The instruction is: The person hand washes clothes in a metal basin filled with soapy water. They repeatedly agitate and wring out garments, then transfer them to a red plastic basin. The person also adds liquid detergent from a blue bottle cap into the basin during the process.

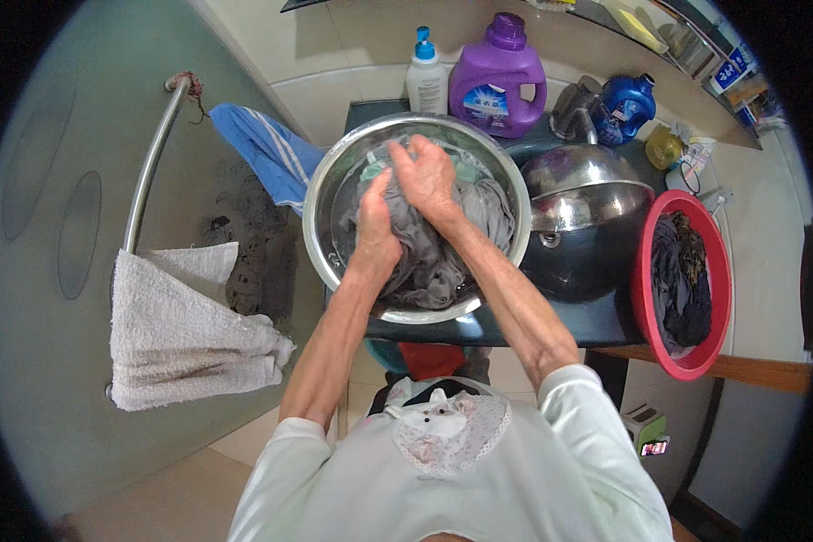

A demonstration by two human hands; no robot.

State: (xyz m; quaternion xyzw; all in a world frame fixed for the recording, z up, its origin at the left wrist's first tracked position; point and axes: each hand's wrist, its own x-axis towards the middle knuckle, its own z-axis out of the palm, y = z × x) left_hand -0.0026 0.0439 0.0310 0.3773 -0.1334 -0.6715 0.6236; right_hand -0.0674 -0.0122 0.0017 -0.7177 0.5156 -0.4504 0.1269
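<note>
A stainless steel basin (317, 223) stands on the dark countertop before me. Wet grey cloth (428, 267) fills much of it, with a pale green piece showing near the far side. Over the middle of the cloth is my left hand (377, 227), thumb and fingers pointing away from me. My right hand (425, 176) lies just beyond and to the right, fingers bent and partly spread. The hands are close to each other. Whether either one grips cloth is unclear, as the undersides are hidden.
Behind the basin stand a white pump bottle (427, 85) and a purple detergent jug (498, 81). To the right are a sink with a metal bowl (582, 169), a blue bottle (627, 112) and a red tub (723, 291) of dark clothes. Left hang a blue towel (267, 149) and a white towel (183, 332).
</note>
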